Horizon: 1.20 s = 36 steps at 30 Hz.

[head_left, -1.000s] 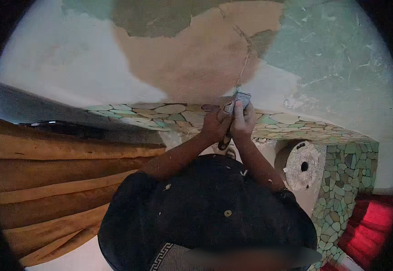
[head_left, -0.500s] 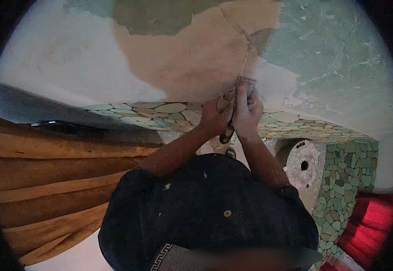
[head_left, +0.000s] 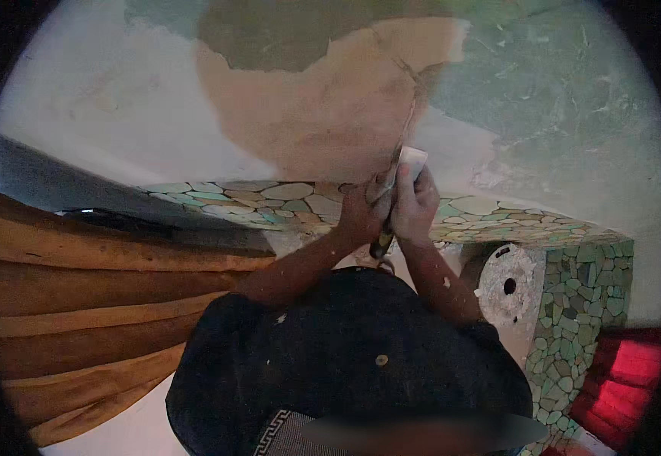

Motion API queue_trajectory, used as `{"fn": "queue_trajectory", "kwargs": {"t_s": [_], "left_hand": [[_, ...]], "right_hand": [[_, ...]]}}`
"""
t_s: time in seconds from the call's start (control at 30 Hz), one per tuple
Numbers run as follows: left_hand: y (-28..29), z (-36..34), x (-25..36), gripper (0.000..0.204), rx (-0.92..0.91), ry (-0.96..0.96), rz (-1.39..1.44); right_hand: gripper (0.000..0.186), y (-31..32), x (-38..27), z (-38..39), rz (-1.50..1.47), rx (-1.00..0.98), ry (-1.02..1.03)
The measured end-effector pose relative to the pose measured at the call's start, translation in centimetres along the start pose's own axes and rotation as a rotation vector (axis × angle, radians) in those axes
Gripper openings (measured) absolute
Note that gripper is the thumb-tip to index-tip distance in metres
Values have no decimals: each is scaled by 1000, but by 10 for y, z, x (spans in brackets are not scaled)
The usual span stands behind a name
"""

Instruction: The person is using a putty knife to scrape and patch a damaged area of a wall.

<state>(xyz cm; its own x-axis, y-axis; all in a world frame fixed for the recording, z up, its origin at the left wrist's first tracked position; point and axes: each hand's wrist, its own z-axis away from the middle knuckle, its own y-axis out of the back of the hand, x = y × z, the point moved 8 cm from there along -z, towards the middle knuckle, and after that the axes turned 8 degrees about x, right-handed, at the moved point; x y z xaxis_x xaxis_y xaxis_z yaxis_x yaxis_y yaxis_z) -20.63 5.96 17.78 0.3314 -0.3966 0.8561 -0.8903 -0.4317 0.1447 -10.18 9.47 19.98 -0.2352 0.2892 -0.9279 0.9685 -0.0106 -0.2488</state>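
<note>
Both of my hands are raised overhead and clasped together on one scraper (head_left: 411, 158). Its pale flat blade presses against the ceiling (head_left: 330, 114) at the lower end of a crack, where tan plaster meets white and green paint. My left hand (head_left: 361, 213) wraps the tool from the left. My right hand (head_left: 415, 204) grips it from the right, thumb up behind the blade. The dark handle (head_left: 380, 245) sticks out below my fists. My forearms rise from behind the dark cap brim (head_left: 345, 357) at the bottom.
A band of green and beige stone mosaic (head_left: 285, 194) runs below the painted area and continues down a column (head_left: 573, 304) at right. A round white fitting (head_left: 509, 285) sits beside the column. Orange curtains (head_left: 95, 304) hang at left, something red (head_left: 627, 380) at lower right.
The scraper went up along the crack half a second ago and has slid back down a little. Its blade now shows a paler face. Both hands stayed on it.
</note>
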Motion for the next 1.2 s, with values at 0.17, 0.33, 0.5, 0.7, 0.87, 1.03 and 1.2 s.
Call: {"fn": "queue_trajectory", "kwargs": {"t_s": [0.17,0.33,0.5,0.7,0.87,1.03,1.2], "left_hand": [[-6,1,-2,35,-96,77,19],[-1,13,0,33,-20,-69,-2],[-10,7,-16,32,-170,26,-85],[-5,4,-9,36,-78,2,-105],[-9,-6,-20,36,-185,178,-129],[-7,-12,-7,37,-74,4,49],[-1,-6,18,36,25,-145,-159]], "right_hand": [[22,6,17,0,125,3,-21],[23,7,35,10,-52,-4,-70],[22,4,19,-1,-76,-15,-13],[21,5,18,2,-108,8,-31],[22,3,9,-13,32,-3,-10],[23,2,-7,-10,34,27,81],[22,8,7,-12,94,27,64]]}}
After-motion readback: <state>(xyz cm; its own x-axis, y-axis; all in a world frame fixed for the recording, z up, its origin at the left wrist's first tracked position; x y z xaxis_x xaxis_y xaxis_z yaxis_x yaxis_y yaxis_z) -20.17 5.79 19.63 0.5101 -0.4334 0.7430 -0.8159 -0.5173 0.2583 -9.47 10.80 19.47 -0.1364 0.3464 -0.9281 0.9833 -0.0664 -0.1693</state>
